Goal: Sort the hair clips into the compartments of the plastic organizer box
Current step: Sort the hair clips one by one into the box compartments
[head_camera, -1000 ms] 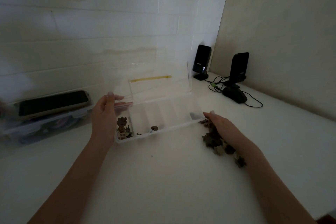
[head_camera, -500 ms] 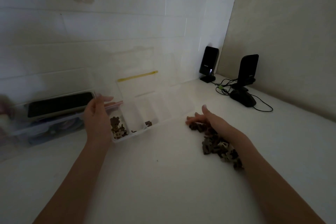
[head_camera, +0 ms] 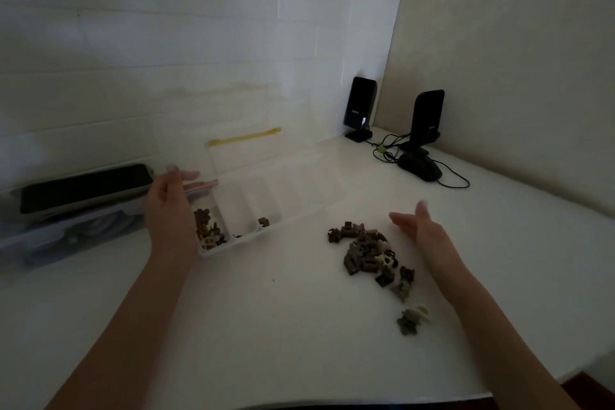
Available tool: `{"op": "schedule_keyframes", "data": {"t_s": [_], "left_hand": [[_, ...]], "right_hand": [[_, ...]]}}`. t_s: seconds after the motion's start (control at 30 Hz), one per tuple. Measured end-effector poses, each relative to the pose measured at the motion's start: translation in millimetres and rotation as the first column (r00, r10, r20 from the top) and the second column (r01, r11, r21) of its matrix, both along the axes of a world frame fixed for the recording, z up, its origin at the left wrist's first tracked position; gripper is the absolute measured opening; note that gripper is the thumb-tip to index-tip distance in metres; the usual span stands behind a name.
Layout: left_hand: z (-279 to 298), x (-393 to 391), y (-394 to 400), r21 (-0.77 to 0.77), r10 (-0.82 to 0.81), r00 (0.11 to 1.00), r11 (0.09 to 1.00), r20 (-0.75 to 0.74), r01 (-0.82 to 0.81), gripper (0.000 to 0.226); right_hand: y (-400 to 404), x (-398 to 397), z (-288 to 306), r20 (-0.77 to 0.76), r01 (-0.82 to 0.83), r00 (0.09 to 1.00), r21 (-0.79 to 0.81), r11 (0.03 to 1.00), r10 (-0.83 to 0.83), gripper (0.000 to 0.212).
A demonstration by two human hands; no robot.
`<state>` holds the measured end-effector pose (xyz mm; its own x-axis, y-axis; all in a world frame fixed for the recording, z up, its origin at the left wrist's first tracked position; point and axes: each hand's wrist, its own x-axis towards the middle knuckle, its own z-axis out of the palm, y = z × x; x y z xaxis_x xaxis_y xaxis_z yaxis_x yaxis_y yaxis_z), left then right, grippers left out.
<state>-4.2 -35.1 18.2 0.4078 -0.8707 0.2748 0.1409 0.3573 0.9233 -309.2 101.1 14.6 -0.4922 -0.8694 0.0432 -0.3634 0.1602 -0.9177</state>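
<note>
A clear plastic organizer box (head_camera: pixel 301 215) lies open on the white table, its lid leaning back against the wall. Its leftmost compartment holds several small brown hair clips (head_camera: pixel 208 231); one brown clip (head_camera: pixel 263 221) lies in the third compartment. My left hand (head_camera: pixel 171 206) stands at the box's left end, fingers apart, touching or nearly touching its side. A pile of loose brown and pale hair clips (head_camera: pixel 369 255) lies on the table to the right of the box. My right hand (head_camera: pixel 421 231) hovers open just right of the pile, holding nothing.
A dark phone (head_camera: pixel 83 186) rests on a clear storage box (head_camera: pixel 60 236) at the left. Two black speakers (head_camera: pixel 359 108) (head_camera: pixel 427 118), a black mouse (head_camera: pixel 420 168) and cables sit in the back corner. The table's front edge runs at lower right.
The box has shifted left with my left hand. My right hand lifted off the clip pile and moved to its right side, uncovering the clips.
</note>
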Motion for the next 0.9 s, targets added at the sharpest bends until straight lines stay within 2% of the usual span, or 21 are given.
{"op": "schedule_keyframes", "data": {"t_s": [0.07, 0.17, 0.27, 0.33, 0.4, 0.47, 0.53, 0.6, 0.7, 0.8, 0.9], "left_hand": [[0, 0, -2, 0.000, 0.001, 1.000, 1.000, -0.011, -0.001, 0.036], [2, -3, 0, -0.012, -0.003, 1.000, 1.000, -0.012, 0.003, 0.036], [1, -2, 0, -0.013, -0.008, 1.000, 1.000, -0.015, 0.008, 0.036], [0, 0, -1, -0.019, -0.018, 1.000, 1.000, -0.018, 0.018, 0.036], [0, 0, -2, -0.022, -0.017, 1.000, 1.000, -0.019, 0.016, 0.036], [0, -1, -1, -0.018, -0.009, 1.000, 1.000, -0.009, 0.008, 0.035], [-1, -1, -2, -0.014, -0.006, 1.000, 1.000, -0.004, 0.006, 0.036], [-2, 0, -4, -0.018, -0.016, 1.000, 1.000, -0.006, 0.015, 0.037], [-3, 1, -7, -0.018, -0.017, 1.000, 1.000, -0.005, 0.017, 0.038], [-4, 1, -8, -0.042, -0.024, 1.000, 0.999, -0.001, 0.024, 0.040], [-3, 1, -9, -0.048, -0.033, 0.999, 0.998, -0.002, 0.032, 0.040]], "right_hand": [[17, 12, -7, -0.094, 0.025, 0.995, 0.020, 0.999, -0.023, 0.068], [19, 41, -14, -0.216, -0.011, 0.976, 0.119, 0.993, 0.037, 0.056], [5, 60, -19, -0.418, 0.023, 0.907, 0.183, 0.983, 0.057, 0.047], [-4, 66, -21, -0.474, 0.051, 0.880, 0.170, 0.984, 0.036, 0.045], [-12, 68, -19, -0.348, 0.066, 0.937, 0.093, 0.993, -0.030, 0.046], [-19, 64, -10, -0.102, 0.096, 0.990, -0.045, 0.994, -0.100, 0.049], [-27, 51, -2, 0.005, 0.068, 0.998, -0.065, 0.996, -0.068, 0.044], [-34, 36, 6, -0.015, -0.065, 0.998, 0.007, 0.998, 0.065, 0.035], [-46, 24, 12, -0.191, -0.225, 0.947, 0.179, 0.958, 0.259, 0.031], [-57, 25, 15, -0.340, -0.260, 0.881, 0.235, 0.937, 0.330, 0.021], [-59, 27, 16, -0.306, -0.275, 0.890, 0.230, 0.933, 0.338, 0.009]]}}
